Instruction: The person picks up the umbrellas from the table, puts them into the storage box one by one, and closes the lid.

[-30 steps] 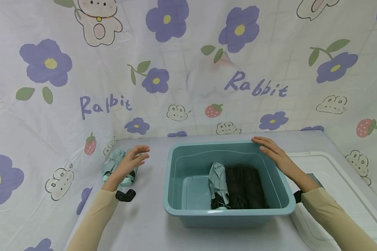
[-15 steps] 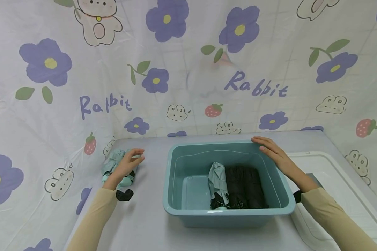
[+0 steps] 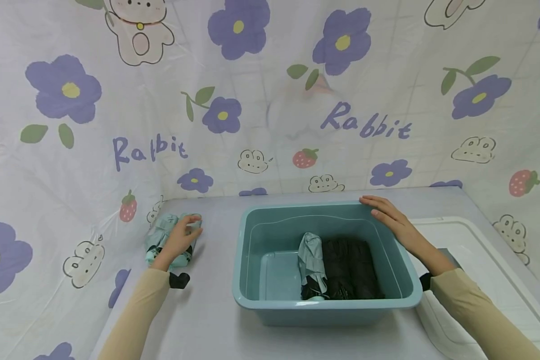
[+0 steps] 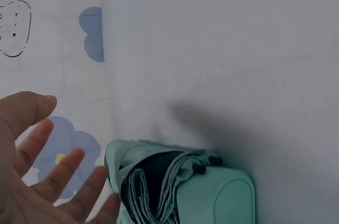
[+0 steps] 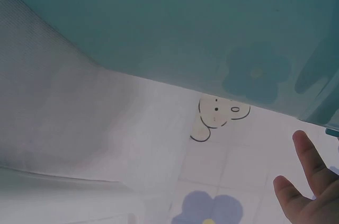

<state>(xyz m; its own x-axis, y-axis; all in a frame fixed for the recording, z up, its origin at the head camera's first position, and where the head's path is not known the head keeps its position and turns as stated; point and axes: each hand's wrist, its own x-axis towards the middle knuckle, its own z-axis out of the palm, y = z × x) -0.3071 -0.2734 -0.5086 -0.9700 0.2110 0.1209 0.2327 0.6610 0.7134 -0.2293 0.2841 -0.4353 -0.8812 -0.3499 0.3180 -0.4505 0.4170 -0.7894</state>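
My left hand (image 3: 177,242), fingers apart and slightly bent, hovers over mint-green folded umbrellas (image 3: 162,227) lying on the table at the left. The left wrist view shows a rounded mint end (image 4: 230,195) and pleated dark-lined fabric (image 4: 151,187) beside the spread fingers, with nothing held. My right hand (image 3: 398,227) rests on the far right rim of a teal plastic bin (image 3: 326,304). Inside the bin, a light blue folded umbrella (image 3: 312,255) lies next to black folded bundles (image 3: 351,267), toward the right side. The right wrist view shows two extended fingers close below the bin's wall (image 5: 159,33).
A white lid (image 3: 495,285) lies flat on the table right of the bin, partly under the right forearm. A small grey patch (image 3: 451,257) shows on it. A curtain (image 3: 279,125) printed with flowers and rabbits hangs behind and at both sides.
My left hand has drawn back leftward and slightly down, from beside the mint umbrellas to over them. The right hand keeps its place on the bin's rim.
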